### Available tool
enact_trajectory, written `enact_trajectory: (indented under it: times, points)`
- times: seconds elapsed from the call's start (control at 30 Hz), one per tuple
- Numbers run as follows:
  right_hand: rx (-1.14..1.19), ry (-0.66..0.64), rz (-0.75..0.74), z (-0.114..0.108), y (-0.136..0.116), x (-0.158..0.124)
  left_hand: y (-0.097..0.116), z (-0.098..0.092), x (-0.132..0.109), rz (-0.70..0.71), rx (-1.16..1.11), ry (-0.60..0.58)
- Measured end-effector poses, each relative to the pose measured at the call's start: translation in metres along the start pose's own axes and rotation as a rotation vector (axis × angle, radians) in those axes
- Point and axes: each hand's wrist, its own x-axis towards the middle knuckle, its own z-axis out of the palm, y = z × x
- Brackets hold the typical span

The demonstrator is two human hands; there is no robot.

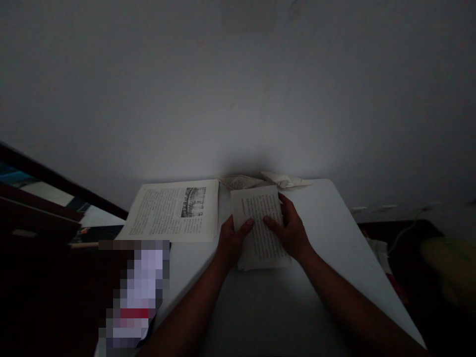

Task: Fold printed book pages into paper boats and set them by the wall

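Our left hand (231,244) and right hand (294,229) clasped the paper (262,248) mid-table, thumbs on top, likely steadying it; pages (159,210) at ten o'clock and paper boats (285,180) around twelve presumably left us elbow room.

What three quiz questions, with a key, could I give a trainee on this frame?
1. True or false: only the right hand touches the printed paper.
2. How many folded paper shapes sit at the far edge of the table? a) one b) two c) four
3. Fill in: the pages bearing a picture lie to the ____ of the printed paper.

Key:
1. False; the left hand holds it too.
2. b
3. left
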Motion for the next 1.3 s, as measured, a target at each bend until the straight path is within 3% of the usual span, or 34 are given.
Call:
enact_trajectory:
  times: [0.7, 1.03, 1.13, 1.3]
  points:
    - [-0.077, 0.06, 0.002, 0.006, 0.002, -0.003, -0.001, 0.002, 0.001, 0.0, 0.079, -0.012]
    - [0.151, -0.085, 0.104, -0.006, -0.002, 0.002, 0.001, -0.001, 0.0, -0.063, 0.124, -0.016]
    - [0.252, -0.085, 0.116, -0.008, -0.001, 0.004, 0.001, -0.001, -0.001, -0.067, 0.139, -0.048]
    - [0.229, -0.045, 0.132, -0.009, 0.005, 0.006, -0.003, -0.001, 0.0, -0.106, 0.108, -0.094]
